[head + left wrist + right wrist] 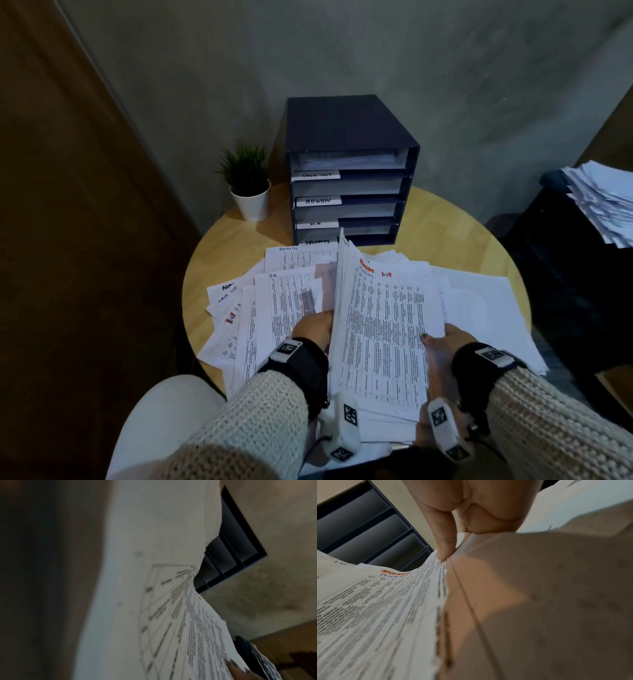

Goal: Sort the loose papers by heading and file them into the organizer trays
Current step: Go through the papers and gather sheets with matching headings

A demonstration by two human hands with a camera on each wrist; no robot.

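I hold a thick stack of printed sheets (383, 325) over the table with both hands, its left edge tilted up. My left hand (313, 329) grips that left edge, fingers hidden behind the paper. My right hand (442, 341) pinches the right edge, thumb (445, 543) on top. The top sheet (376, 608) carries an orange mark and a handwritten heading. The stack (171, 601) fills the left wrist view. The dark blue organizer (346, 171) stands behind with labelled trays, including ADMIN and H.R. Loose papers (274, 298) headed ADMIN and H.R lie to the left.
A small potted plant (248, 185) stands left of the organizer on the round wooden table (445, 236). More sheets spread under the stack toward the right edge (479, 301). Another paper pile (603, 202) rests on a dark surface at the far right. A grey wall is behind.
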